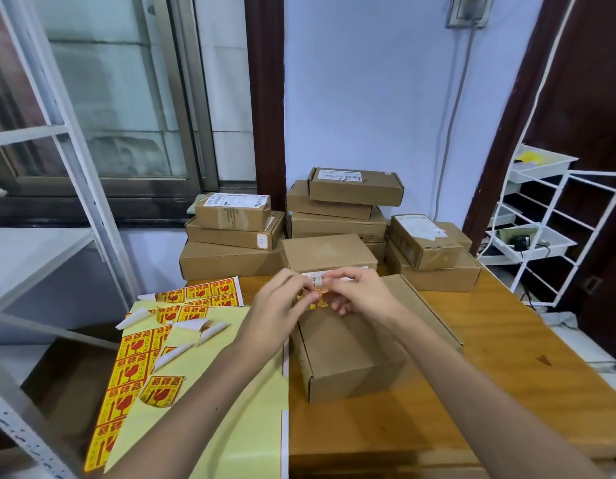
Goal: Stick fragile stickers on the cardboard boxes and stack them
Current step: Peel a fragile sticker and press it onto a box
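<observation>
Here we hold both hands over the nearest cardboard box on the wooden desk. Left hand and right hand meet — fingers of both pinch a yellow-and-red fragile sticker, just above the box's far end. Sticker sheets lie to our left, several backing corners curled up. Behind, stacked boxes stand against the wall — some bearing white labels.

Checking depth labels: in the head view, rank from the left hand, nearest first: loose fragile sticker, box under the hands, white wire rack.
1. Box under the hands, just right of the left hand.
2. Loose fragile sticker, lower left on the yellow sheets.
3. White wire rack, far right.
</observation>
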